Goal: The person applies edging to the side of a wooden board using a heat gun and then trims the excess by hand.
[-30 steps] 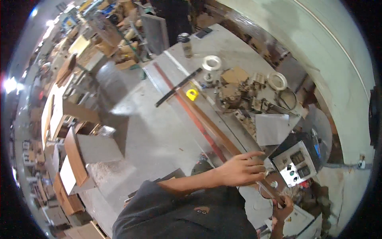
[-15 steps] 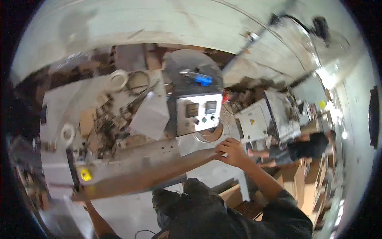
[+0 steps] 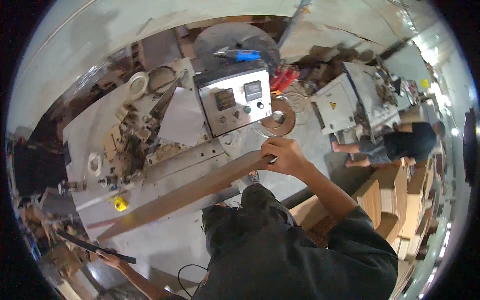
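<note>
In the head view, the board [image 3: 185, 197] slants from near the centre down towards 8 o'clock, where its far end lies by the edge of the worktop [image 3: 90, 135]; whether that end rests there, I cannot tell. As things stand, the board is picked up at its near end and not yet set down. The bar [image 3: 92, 247], at about 8 o'clock, is off the worktop and likewise not laid down. The tape measure [image 3: 120, 204] lies on the worktop, apart from both hands.

The right hand [image 3: 285, 157] has its grip clamped on the board's near end, fingers curled over it; the elbow is bent at 4 o'clock and the forearm [image 3: 327, 190] points towards 10. The left hand [image 3: 112, 260] reaches out between 7 and 8 o'clock, arm fairly straight, its grip apparently closed on the bar.
</note>
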Available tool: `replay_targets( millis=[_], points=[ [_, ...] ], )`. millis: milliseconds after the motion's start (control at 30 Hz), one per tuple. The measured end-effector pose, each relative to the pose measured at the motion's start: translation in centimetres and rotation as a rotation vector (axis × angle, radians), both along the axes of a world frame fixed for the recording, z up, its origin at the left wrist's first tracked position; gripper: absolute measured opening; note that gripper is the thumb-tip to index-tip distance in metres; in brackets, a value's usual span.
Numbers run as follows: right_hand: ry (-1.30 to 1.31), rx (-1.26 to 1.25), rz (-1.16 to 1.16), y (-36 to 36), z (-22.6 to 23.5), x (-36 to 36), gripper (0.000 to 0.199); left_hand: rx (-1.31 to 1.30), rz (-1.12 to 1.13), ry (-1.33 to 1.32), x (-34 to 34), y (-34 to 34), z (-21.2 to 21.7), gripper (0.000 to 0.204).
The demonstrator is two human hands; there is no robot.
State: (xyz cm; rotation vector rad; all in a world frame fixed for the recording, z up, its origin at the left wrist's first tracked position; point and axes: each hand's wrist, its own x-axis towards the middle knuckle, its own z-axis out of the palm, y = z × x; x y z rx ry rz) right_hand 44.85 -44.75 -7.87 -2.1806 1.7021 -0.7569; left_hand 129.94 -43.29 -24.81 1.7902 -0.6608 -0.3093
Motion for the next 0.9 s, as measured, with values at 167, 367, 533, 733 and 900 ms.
replay_targets(
  millis=[167,367,533,733,900],
  points=[
    [-0.252,0.027,0.019,-1.2,-0.6,-1.1,0.044,-0.146,-0.144,-0.368,-12.1,4.2,16.0,0.037],
    [-0.765,0.102,0.112,-1.3,-5.4,-2.8,0.038,0.241,-0.251,0.305,-45.7,6.1,23.8,0.028],
    [-0.929,0.217,0.093,-1.2,-7.4,-2.8,0.031,0.667,-0.734,0.209,-67.5,5.1,23.8,0.028],
    [-0.415,0.324,0.050,-1.3,-6.6,-3.6,0.022,0.690,-0.779,-0.131,-73.0,3.4,24.9,0.030],
    [-0.821,0.057,0.179,-1.6,-7.6,-3.1,0.030,0.755,-0.598,-0.147,-69.7,3.2,24.7,0.043]
  ],
)
